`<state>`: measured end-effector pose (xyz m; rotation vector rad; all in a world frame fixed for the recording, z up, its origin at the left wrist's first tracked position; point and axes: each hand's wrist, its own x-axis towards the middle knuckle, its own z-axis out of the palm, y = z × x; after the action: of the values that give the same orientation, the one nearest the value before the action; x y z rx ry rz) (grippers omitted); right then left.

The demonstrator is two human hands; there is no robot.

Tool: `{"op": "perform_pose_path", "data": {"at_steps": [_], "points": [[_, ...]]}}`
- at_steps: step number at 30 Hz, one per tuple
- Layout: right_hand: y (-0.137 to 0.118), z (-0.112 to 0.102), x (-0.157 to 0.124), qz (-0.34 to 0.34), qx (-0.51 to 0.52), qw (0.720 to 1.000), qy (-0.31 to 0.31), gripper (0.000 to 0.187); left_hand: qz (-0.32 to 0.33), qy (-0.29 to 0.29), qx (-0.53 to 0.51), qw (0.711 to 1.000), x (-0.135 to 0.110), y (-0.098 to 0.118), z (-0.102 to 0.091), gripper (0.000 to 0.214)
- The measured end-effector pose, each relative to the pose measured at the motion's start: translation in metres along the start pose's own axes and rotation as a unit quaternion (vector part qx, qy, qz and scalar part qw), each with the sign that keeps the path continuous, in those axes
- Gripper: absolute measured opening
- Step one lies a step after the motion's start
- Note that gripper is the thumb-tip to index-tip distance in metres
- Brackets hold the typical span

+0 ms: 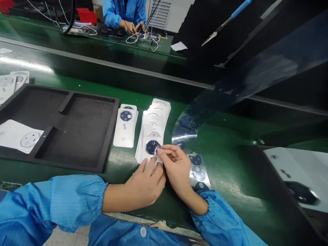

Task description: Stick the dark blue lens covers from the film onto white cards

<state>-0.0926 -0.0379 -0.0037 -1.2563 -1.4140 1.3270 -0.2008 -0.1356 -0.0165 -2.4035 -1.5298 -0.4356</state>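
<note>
A fanned row of several white phone back covers (153, 126) lies on the green bench. The nearest cover carries a dark round lens sticker (152, 147). My left hand (143, 186) lies on the near end of that cover, fingers curled and pressing it down. My right hand (176, 167) pinches its fingertips at the edge of the sticker. A second white cover with a dark lens ring (125, 127) lies just to the left. A clear film strip (197, 160) bearing several dark stickers curls under and past my right hand.
A black foam tray (84, 136) with compartments sits at the left, with a white cover (20, 136) in one. More white covers (10, 83) lie at far left. Across the conveyor a person in blue (125, 15) handles white cables. A dark bin (294, 177) stands at right.
</note>
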Motion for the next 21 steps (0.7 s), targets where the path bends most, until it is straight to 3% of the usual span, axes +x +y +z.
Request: {"op": "perform_pose_path", "data": {"at_steps": [21], "points": [[0.0019, 0.0005, -0.0014, 0.006, -0.01, 1.0, -0.004, 0.031, -0.006, -0.004, -0.008, 1.0, 0.0023, 0.0006, -0.0014, 0.037]]}}
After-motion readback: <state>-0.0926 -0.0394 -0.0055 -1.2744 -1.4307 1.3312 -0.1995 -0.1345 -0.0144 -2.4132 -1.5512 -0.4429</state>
